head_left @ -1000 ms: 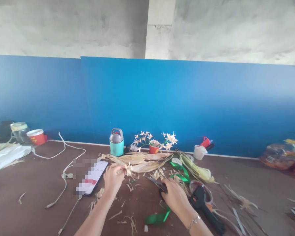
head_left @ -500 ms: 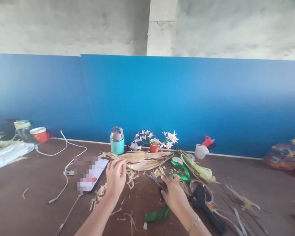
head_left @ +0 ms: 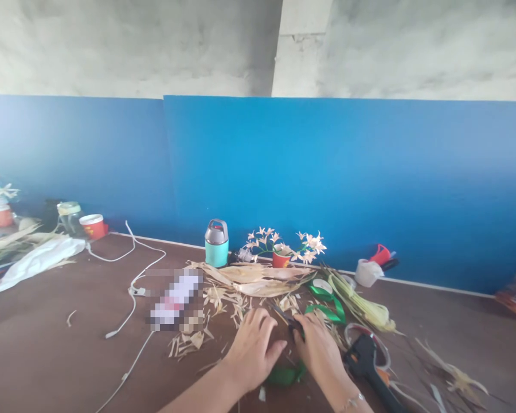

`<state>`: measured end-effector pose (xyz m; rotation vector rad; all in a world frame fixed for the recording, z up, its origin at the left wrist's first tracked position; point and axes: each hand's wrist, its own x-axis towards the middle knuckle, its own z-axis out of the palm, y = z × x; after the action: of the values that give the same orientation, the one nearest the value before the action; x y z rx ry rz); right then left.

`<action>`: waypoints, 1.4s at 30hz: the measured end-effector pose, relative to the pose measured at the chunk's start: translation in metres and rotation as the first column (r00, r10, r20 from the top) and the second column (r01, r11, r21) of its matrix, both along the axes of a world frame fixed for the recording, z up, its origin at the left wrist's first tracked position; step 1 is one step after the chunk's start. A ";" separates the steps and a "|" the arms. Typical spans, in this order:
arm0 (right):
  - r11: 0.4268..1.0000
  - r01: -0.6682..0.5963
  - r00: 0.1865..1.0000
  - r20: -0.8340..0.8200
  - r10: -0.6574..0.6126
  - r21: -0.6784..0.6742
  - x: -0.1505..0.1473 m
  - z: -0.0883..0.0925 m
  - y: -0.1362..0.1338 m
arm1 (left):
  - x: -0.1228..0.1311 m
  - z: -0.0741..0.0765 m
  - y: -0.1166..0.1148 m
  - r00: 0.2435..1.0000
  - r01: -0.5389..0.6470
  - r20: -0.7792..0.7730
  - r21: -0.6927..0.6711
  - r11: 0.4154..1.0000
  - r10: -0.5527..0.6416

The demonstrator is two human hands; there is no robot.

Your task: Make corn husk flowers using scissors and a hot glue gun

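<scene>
My right hand (head_left: pixel 320 344) has its fingers closed over the dark handles of a pair of scissors (head_left: pixel 284 314), whose blades point up and left among the scraps. To its left, my left hand (head_left: pixel 253 347) hovers low or rests over the table, fingers bent and thumb apart, with nothing visible in it. Between and below the hands lies a piece of green ribbon (head_left: pixel 284 376), partly covered by them. Beyond my fingers are cut pale husk scraps (head_left: pixel 215 298) and a layer of long dried husks (head_left: pixel 258 280).
A black glue gun (head_left: pixel 367 358) and a tape ring (head_left: pixel 384 350) lie right of my right hand. Behind are a husk bundle (head_left: pixel 361 301), a ribbon roll (head_left: pixel 322 287), a red flower pot (head_left: pixel 281 259) and a teal flask (head_left: pixel 217 246). A phone (head_left: pixel 176 301) and white cable (head_left: pixel 133 304) lie left.
My left hand has moved right and nearer to me, away from beside the phone to beside my right hand. My right hand stays at the scissors. The view has turned slightly left.
</scene>
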<state>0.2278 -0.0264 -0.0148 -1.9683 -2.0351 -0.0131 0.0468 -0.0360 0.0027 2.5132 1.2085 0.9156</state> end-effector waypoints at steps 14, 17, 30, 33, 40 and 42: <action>0.999 0.013 1.000 0.025 -0.012 -0.029 0.000 0.004 -0.002 | -0.004 -0.005 0.010 0.984 -0.176 -0.011 0.076 0.981 0.177; 0.999 0.011 1.000 0.018 -0.010 -0.041 -0.001 0.006 -0.003 | -0.005 -0.004 0.009 0.989 -0.147 0.005 0.078 0.986 0.147; 1.000 0.003 1.000 0.016 -0.003 -0.016 -0.001 0.005 -0.002 | -0.005 -0.007 0.013 0.979 -0.205 -0.004 0.058 0.977 0.206; 1.000 0.009 1.000 0.012 -0.008 -0.029 -0.002 0.007 -0.003 | -0.012 -0.003 0.019 0.968 -0.252 0.014 0.081 0.964 0.252; 1.000 0.002 1.000 0.011 -0.002 -0.020 -0.003 0.007 -0.003 | -0.030 -0.003 0.036 0.963 -0.269 0.038 0.097 0.958 0.267; 1.000 -0.006 1.000 0.012 0.006 -0.021 -0.003 0.007 -0.003 | -0.027 -0.004 0.033 0.972 -0.235 0.029 0.100 0.967 0.234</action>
<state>0.2248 -0.0296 -0.0077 -1.9793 -2.0570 -0.0030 0.0196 -0.0031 -0.0011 2.4701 1.5154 1.0757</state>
